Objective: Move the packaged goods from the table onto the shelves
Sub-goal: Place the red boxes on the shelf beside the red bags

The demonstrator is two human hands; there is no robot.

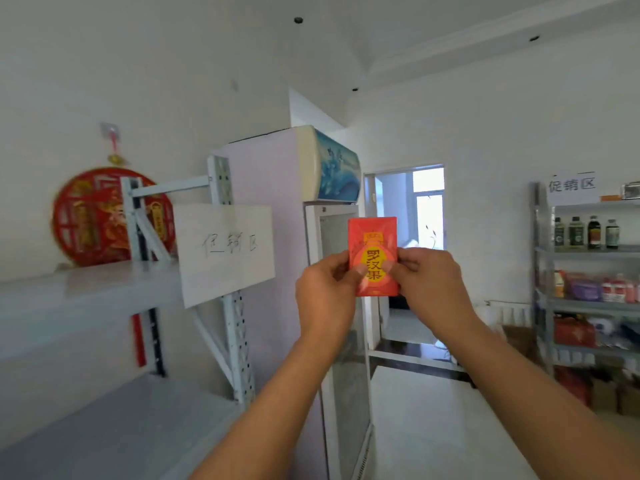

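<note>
Both arms extended at centre frame. Left hand (325, 292) and right hand (431, 287) pinch the upright red packet (373, 247) by its lower sides, thumbs on its face.

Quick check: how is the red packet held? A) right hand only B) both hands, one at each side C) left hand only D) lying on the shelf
B: the left hand and the right hand each pinch one side edge of the upright red packet.
</note>
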